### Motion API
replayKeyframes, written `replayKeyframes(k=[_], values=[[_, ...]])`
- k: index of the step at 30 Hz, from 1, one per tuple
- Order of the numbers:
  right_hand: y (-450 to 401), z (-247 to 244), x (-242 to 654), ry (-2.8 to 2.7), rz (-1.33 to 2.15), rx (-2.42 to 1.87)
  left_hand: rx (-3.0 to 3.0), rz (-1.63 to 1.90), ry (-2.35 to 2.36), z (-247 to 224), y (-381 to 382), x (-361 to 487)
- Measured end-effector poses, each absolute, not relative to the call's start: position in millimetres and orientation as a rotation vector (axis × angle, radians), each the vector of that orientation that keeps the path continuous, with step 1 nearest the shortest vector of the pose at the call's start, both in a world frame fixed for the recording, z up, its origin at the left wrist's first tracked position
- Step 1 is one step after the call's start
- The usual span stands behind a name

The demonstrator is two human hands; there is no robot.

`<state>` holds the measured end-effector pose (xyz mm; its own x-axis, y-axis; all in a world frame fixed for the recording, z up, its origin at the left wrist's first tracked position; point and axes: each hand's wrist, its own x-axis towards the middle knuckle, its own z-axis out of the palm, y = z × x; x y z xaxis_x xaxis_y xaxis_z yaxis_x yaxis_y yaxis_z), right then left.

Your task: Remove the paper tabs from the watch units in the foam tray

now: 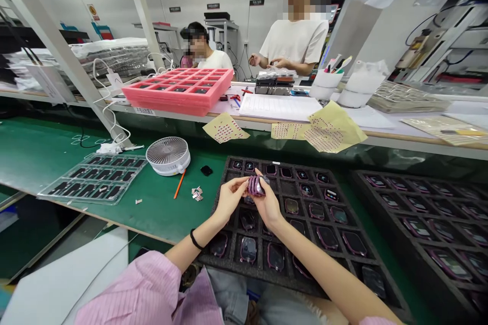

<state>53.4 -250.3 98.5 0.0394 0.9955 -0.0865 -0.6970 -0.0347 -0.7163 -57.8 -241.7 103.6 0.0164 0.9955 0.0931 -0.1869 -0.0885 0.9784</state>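
My left hand (231, 198), with a black band on its wrist, and my right hand (269, 206) meet above a black foam tray (305, 284). Between their fingertips they pinch a small purple ribbed piece (256, 186), and its underside is hidden. The tray's cells hold rounded-rectangle watch-like units with purple rims (275, 256). My pink striped sleeve (145, 284) covers my left forearm.
A second black tray (415, 259) of similar units lies to the right. Left of my hands are a desk fan (168, 155), a clear plastic tray (91, 179) and an orange pencil (179, 184). Co-workers (293, 40) stand beyond a pink foam tray (177, 92).
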Motion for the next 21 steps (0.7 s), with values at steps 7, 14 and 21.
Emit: replayKeyframes(k=[7, 14, 21], values=[[-252, 99, 57, -0.683, 1.466, -0.71, 1.181, 1.285, 1.115, 118, -233, -70], [-252, 98, 56, -0.673, 1.423, -0.71, 1.005, 1.339, 1.046, 115, -242, -61], [-253, 99, 57, -0.672, 1.338, -0.77, 0.894, 1.336, 1.035, 107, -244, -49]])
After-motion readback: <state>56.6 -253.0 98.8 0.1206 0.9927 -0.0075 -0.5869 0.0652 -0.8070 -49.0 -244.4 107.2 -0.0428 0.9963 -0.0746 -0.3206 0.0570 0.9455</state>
